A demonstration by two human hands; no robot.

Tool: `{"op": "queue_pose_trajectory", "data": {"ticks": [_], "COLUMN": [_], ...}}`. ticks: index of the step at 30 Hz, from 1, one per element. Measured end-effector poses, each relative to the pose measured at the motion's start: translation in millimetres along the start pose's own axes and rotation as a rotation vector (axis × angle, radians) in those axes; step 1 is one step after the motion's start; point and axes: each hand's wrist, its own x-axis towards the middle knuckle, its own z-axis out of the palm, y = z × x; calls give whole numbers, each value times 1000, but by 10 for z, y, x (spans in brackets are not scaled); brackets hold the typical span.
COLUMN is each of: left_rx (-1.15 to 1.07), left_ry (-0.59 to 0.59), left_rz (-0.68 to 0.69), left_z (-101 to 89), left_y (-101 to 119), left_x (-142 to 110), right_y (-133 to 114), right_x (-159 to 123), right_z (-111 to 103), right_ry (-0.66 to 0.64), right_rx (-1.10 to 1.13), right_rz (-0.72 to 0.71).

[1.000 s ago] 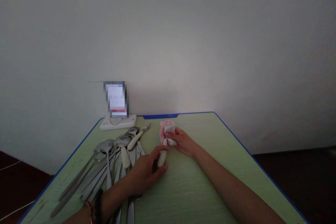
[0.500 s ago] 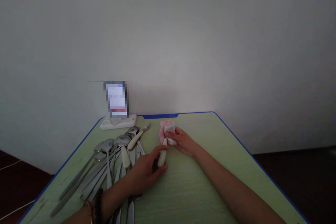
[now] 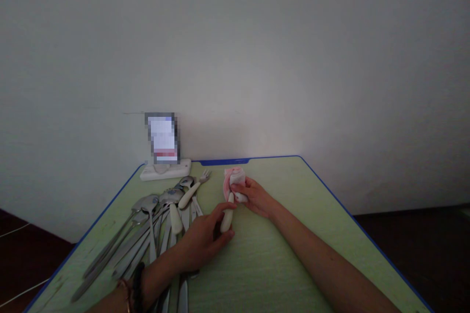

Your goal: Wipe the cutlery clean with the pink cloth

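Near the middle of the table, my left hand (image 3: pixel 205 237) grips a piece of cutlery by its thick white handle (image 3: pixel 227 218). The head of that piece is hidden inside a folded pink and white cloth (image 3: pixel 237 179). My right hand (image 3: pixel 255 197) pinches the cloth around it, thumb on the near side. Left of my hands lies a pile of metal spoons (image 3: pixel 149 201) and other cutlery, partly covered by my left forearm. On the pile rest a small fork (image 3: pixel 191 194) with a white handle and another white handle (image 3: pixel 175 220).
A phone (image 3: pixel 163 139), blurred out, stands upright at the back left against the wall. Beneath it is a white power strip (image 3: pixel 167 170). The pale green table (image 3: pixel 279 264) has a blue edge and meets the wall at its far side.
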Motion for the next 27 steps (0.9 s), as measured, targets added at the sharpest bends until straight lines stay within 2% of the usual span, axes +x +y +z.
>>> {"op": "queue_pose_trajectory", "data": {"ticks": [8, 20, 27], "left_rx": [4, 5, 16], "left_ry": [2, -3, 1], "left_rz": [-13, -15, -7], "left_z": [-5, 0, 2], "left_y": [15, -2, 0], "left_x": [10, 12, 7], "right_y": [4, -17, 0], "right_x": [-6, -22, -11], "right_z": [2, 21, 6], "right_ry": [32, -4, 18], "right_rx": [2, -16, -8], "right_rz": [-2, -4, 2]}}
